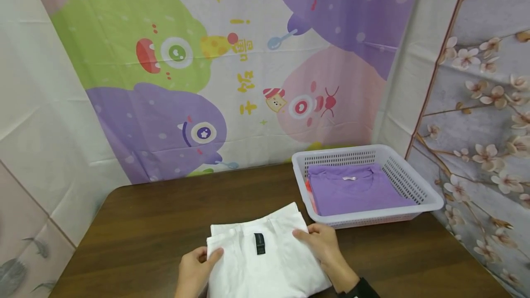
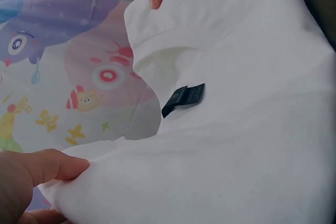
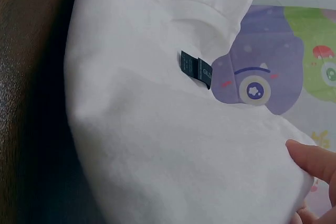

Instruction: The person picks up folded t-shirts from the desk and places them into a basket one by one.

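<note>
A folded white shirt [image 1: 273,261] with a black neck label [image 1: 259,243] is held up at the front of the table. My left hand [image 1: 196,268] pinches its left top corner, thumb on the near face. At the opposite corner my right hand [image 1: 327,247] pinches the fabric the same way. In the left wrist view the white shirt [image 2: 236,145] droops between the two hands, its neckline curving down near the label. The right wrist view shows the right thumb [image 3: 312,158] on the white cloth, with the other fingers partly hidden behind it.
At the back right of the brown table [image 1: 157,224] stands a white plastic basket [image 1: 428,199]. Inside lies a folded purple shirt [image 1: 356,192], over a red-orange cloth [image 1: 311,197] that shows at its left edge. A cartoon-print curtain [image 1: 248,141] hangs behind the table, a floral one [image 1: 488,151] at right.
</note>
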Action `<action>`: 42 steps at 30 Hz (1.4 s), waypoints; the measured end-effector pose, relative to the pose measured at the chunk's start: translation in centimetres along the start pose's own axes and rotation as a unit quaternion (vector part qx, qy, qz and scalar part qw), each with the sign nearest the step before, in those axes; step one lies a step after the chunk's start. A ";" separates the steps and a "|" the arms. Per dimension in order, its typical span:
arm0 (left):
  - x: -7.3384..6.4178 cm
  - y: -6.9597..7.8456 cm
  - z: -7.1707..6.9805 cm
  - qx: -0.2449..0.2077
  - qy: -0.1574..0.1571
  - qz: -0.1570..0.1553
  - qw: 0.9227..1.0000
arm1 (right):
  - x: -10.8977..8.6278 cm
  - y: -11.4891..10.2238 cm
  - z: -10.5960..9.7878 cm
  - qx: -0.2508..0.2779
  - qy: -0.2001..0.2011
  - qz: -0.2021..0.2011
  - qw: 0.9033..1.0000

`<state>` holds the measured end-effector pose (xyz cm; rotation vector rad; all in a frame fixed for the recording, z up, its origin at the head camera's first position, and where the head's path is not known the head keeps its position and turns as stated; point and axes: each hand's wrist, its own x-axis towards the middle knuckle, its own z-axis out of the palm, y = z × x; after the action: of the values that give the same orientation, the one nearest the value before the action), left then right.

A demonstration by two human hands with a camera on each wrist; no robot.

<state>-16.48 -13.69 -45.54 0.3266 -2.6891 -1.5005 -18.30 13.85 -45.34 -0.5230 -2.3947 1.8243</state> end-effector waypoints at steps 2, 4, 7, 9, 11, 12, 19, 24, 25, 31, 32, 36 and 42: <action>-0.1 0.1 0.0 -0.003 0.000 0.000 1.000 | -0.1 -0.2 -0.2 -0.001 -0.001 0.001 1.000; -0.2 0.3 -0.1 -0.007 -0.001 -0.001 1.000 | -0.3 -0.3 -0.4 0.000 -0.002 0.002 1.000; -0.4 0.6 -0.2 -0.015 -0.002 -0.003 1.000 | -0.6 -0.5 -0.7 0.006 -0.003 0.008 1.000; -0.6 0.8 -0.3 -0.019 -0.001 -0.005 1.000 | -0.8 -0.6 -0.8 0.011 -0.003 0.010 1.000; -0.7 1.0 -0.5 -0.020 -0.002 -0.003 1.000 | -1.1 -0.6 -1.0 0.019 -0.004 0.013 1.000; -0.8 1.2 -0.5 -0.021 -0.002 -0.004 1.000 | -1.2 -0.7 -1.1 0.025 -0.005 0.013 1.000; -1.3 2.1 -0.8 -0.031 -0.011 0.001 0.999 | -1.7 -0.9 -1.7 0.063 -0.003 0.011 0.998; -1.5 2.9 -0.9 -0.039 -0.015 0.016 0.999 | -2.0 -1.3 -2.4 0.063 -0.008 0.004 0.998; -1.6 3.0 -1.0 -0.040 -0.014 0.018 0.999 | -2.0 -1.4 -2.5 0.061 -0.009 0.003 0.998; -1.8 3.9 -1.1 -0.045 -0.011 0.038 0.998 | -2.0 -2.0 -3.5 0.058 -0.015 0.001 0.998; -1.9 4.1 -1.1 -0.046 -0.011 0.040 0.998 | -2.0 -2.0 -3.6 0.058 -0.015 0.002 0.998; -2.0 4.9 -1.2 -0.055 -0.011 0.048 0.997 | -1.9 -2.2 -4.2 0.061 -0.018 -0.001 0.998; -2.2 5.9 -1.2 -0.064 -0.009 0.065 0.996 | -2.0 -2.8 -4.9 0.062 -0.020 -0.003 0.998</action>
<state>-15.10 -11.25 -39.82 0.1292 -2.5547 -1.6350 -15.72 17.06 -40.97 -0.4721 -2.2852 1.9838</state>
